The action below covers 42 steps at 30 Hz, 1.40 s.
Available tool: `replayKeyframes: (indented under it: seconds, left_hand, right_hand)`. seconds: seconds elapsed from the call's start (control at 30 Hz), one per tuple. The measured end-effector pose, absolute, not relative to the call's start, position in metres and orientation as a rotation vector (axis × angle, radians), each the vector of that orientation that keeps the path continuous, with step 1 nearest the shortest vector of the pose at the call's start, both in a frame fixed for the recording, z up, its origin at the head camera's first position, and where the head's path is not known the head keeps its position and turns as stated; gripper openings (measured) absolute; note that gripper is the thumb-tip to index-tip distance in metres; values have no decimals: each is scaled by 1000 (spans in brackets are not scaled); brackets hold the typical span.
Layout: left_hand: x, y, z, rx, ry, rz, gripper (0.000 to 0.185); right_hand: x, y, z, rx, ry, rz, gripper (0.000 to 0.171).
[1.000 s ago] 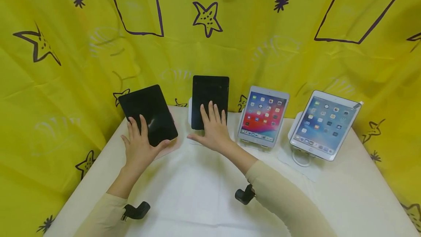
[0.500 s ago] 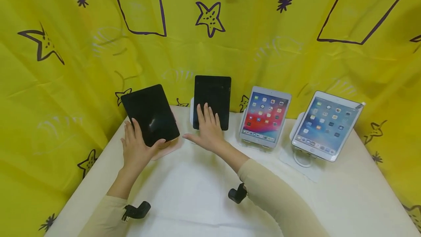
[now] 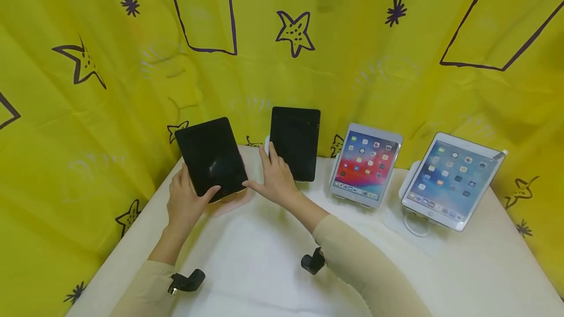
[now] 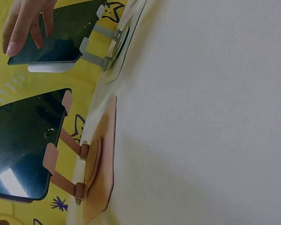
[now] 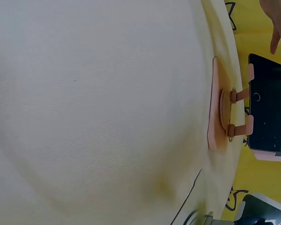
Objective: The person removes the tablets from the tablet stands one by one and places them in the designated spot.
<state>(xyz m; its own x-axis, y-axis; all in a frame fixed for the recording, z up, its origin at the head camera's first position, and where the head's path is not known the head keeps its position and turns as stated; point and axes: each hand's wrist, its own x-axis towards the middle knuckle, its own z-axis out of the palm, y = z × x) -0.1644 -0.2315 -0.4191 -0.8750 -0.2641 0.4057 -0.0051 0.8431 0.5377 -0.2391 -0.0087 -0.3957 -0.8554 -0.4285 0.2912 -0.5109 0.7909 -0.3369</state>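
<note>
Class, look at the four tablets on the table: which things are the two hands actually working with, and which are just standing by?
In hand:
- left dark tablet on its pink stand, gripped by the left hand
- second dark tablet, touched along its left edge by the right hand

Standing by:
- lit red-screen tablet
- lit blue-screen tablet
- yellow star curtain

Yellow fabric backdrop (image 3: 88, 136) with purple stars and outlined rectangles, white cloth-covered table (image 3: 264, 258), soft even light
</note>
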Motion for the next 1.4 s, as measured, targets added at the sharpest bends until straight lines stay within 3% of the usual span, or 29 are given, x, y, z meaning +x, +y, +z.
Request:
replayKeyframes:
  seconds: [0.37, 1.03, 1.4]
  left_hand:
    - [-169, -232, -428, 231, -2475, -776, 99]
    - [-171, -225, -440, 308, -2375, -908, 89]
    - [-172, -222, -440, 359, -2362, -926, 93]
  right_hand:
    - [-246, -29, -396, 735, -2797, 644, 89]
    - [-257, -55, -408, 653, -2917, 1081, 84]
    - [-259, -65, -413, 626, -2814, 1328, 82]
